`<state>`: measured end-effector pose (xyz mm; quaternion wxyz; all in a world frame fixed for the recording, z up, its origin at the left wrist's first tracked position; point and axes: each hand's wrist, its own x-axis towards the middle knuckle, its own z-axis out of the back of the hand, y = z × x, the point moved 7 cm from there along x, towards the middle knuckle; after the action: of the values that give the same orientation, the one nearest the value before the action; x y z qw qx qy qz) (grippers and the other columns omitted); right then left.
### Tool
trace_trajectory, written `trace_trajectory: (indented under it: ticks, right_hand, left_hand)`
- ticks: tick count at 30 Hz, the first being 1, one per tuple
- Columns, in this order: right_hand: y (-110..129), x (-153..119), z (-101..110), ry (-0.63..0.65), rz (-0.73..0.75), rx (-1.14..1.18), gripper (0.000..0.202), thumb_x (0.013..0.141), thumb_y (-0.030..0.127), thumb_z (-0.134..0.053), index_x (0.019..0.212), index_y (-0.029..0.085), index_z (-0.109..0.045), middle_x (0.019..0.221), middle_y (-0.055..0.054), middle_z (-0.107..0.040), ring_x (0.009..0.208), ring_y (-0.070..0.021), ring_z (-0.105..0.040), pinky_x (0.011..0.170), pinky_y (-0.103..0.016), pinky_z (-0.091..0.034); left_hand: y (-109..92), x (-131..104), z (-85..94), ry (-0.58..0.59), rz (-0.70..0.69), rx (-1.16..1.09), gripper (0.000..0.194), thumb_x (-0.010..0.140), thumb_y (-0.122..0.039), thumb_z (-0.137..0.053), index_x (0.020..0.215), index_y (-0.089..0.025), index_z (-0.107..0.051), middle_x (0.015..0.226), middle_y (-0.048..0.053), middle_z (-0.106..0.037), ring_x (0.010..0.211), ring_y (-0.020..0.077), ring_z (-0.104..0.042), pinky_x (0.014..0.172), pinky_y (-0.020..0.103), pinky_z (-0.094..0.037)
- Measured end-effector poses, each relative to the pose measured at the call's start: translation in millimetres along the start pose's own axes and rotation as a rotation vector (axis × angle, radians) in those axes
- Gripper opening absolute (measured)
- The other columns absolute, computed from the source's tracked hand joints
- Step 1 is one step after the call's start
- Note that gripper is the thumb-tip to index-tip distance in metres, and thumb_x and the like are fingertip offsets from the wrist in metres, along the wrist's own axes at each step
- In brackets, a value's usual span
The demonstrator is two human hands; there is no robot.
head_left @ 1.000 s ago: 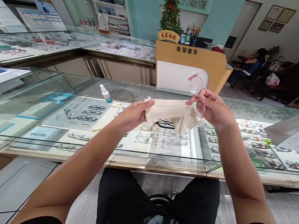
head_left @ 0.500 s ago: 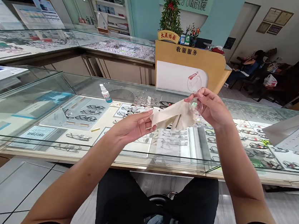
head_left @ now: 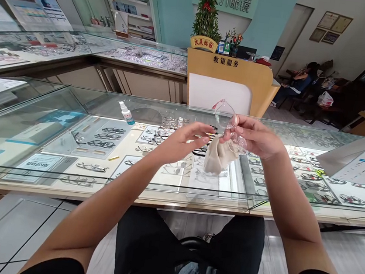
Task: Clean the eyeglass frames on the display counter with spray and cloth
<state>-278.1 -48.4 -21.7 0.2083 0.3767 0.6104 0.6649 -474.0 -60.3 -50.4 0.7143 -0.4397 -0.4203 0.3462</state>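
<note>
My right hand [head_left: 255,137] grips a pair of clear-framed eyeglasses [head_left: 225,115] with a pinkish tint, held tilted above the glass counter. A cream cleaning cloth [head_left: 218,158] hangs from the same hand, bunched below the glasses. To the left, my left hand [head_left: 185,142] is empty, its fingers stretched toward the glasses and apart from the cloth. Part of the lower lens is behind the right fingers and the cloth.
The glass display counter [head_left: 149,197] spans the view in front of me, with several eyeglasses inside. A white spray bottle [head_left: 126,113] stands on it at left. A folded printed card [head_left: 361,157] is at right. Beyond stands a wooden cashier desk [head_left: 264,84]; a person [head_left: 302,80] sits at the back right.
My left hand has let go of the cloth's end and moved up and right toward the glasses. The cloth now hangs down from my right hand. The glasses have shifted slightly left and down.
</note>
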Motion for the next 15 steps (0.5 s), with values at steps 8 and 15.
trace_trajectory:
  ticks: [8,15]
  right_hand:
    - [-10.9,-1.6,-4.6,0.149,-0.019,0.031,0.033,0.095,0.049,-0.09,0.094,0.022,-0.071,0.093,-0.003,-0.084,0.091,-0.0197,-0.081,0.083,-0.033,-0.06]
    - [-15.5,-3.2,-11.6,0.271,-0.015,0.101,0.025,0.101,0.039,-0.086,0.098,0.019,-0.071,0.097,-0.005,-0.086,0.095,-0.0181,-0.083,0.092,-0.033,-0.06]
  left_hand:
    - [15.7,15.3,-25.8,0.262,0.069,-0.088,0.045,0.089,-0.063,-0.086,0.092,-0.019,-0.075,0.092,0.004,-0.067,0.086,0.0186,-0.059,0.078,0.032,-0.047]
    - [15.5,17.4,-24.1,0.311,0.101,-0.18,0.047,0.089,-0.059,-0.089,0.096,-0.017,-0.067,0.095,0.003,-0.068,0.09,0.0178,-0.063,0.085,0.033,-0.049]
